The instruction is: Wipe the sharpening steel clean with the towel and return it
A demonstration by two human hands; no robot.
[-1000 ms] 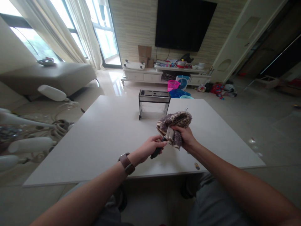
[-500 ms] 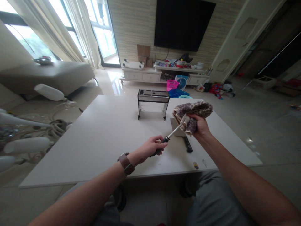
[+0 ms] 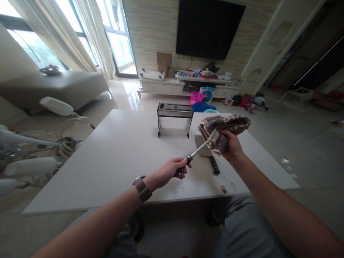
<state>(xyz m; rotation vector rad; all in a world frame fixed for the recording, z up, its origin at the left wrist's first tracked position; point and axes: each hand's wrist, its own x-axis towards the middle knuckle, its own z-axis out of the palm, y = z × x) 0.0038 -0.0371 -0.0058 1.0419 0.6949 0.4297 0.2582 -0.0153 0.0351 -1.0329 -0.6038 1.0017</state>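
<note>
My left hand point(image 3: 170, 170) is closed round the black handle of a thin steel rod point(image 3: 198, 150), which points up and to the right. My right hand point(image 3: 231, 146) grips a brown speckled cloth point(image 3: 223, 128) folded around the rod's far end, so the tip is hidden. Both hands hover above the white table point(image 3: 120, 157). Under the rod a cleaver point(image 3: 208, 156) with a black handle lies flat on the table.
A clear-sided knife rack point(image 3: 174, 118) with a slotted top stands at the table's far middle. A sofa point(image 3: 53, 87) and white lamp parts point(image 3: 32, 143) are to the left. A TV unit with clutter point(image 3: 201, 80) lines the far wall.
My right hand slid the cloth up and to the right along the rod, baring the shaft. The cleaver on the table came into view. My left hand stayed nearly in place.
</note>
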